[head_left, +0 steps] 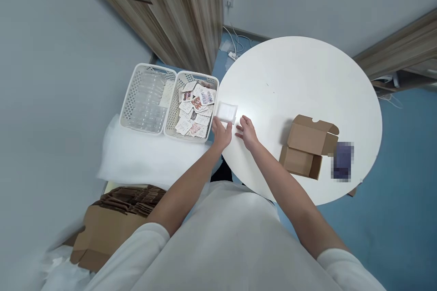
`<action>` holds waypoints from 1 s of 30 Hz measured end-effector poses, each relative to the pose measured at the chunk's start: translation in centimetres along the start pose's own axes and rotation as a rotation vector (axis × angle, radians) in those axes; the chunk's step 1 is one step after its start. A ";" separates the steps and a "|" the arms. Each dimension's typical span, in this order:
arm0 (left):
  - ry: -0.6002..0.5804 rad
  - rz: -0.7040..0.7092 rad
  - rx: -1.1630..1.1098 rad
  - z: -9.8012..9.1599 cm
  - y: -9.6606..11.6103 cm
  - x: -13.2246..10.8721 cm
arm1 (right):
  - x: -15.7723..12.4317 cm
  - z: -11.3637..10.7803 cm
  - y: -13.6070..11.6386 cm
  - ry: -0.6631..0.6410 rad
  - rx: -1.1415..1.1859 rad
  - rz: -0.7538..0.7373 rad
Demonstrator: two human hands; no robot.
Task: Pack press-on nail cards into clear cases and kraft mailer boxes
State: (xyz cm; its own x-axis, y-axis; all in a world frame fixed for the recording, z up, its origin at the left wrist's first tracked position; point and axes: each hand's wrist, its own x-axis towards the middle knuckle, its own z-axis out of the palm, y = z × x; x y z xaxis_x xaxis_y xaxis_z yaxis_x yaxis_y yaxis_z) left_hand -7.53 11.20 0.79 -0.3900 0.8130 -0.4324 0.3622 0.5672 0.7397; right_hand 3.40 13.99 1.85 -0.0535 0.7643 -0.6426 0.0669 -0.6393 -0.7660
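Note:
A small flat white packet [227,112], with a pale, see-through looking edge, lies on the left rim of the round white table [307,77]. My left hand [221,135] is at its near edge, thumb and fingers apart; whether the fingertips touch it I cannot tell. Just right of the packet, my right hand [248,132] hovers with its fingers spread and nothing in them. Close to the left hand stands a white basket [166,132] filled with loose printed cards [198,104], several showing coloured pictures.
Another white basket [129,91] holds clear plastic containers [148,102]. An open brown cardboard box [303,145] and a blurred dark purple item [342,160] sit on the table's right side. White foam sheeting [143,159] and flattened cardboard boxes [109,227] are at lower left.

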 end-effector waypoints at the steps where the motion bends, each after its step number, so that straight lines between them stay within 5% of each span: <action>1: 0.004 0.016 0.008 0.1 0.0 0.1 | 0.3 0.3 -0.3 -0.012 -0.010 0.002; 7: 0.035 0.037 0.019 0.3 -0.2 0.3 | 0.8 0.9 -0.7 0.021 -0.098 -0.058; 16: -0.116 0.024 -0.058 0.2 -1.0 -0.9 | -2.0 -2.7 3.4 0.285 -0.333 -0.133; 24: -0.118 0.076 -0.057 0.6 -1.4 -0.9 | -1.7 -3.8 3.7 0.241 -0.354 -0.122; 30: -0.063 0.154 -0.033 1.4 -0.1 -4.4 | -4.4 -6.4 3.5 0.211 -0.412 -0.222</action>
State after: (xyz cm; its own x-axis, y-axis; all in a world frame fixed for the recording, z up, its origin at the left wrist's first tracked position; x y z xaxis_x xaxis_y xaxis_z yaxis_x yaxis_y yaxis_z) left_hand -4.67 7.80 1.93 -0.2780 0.8973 -0.3428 0.3852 0.4311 0.8160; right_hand 10.22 8.93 2.04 0.0881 0.9056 -0.4149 0.4662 -0.4055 -0.7863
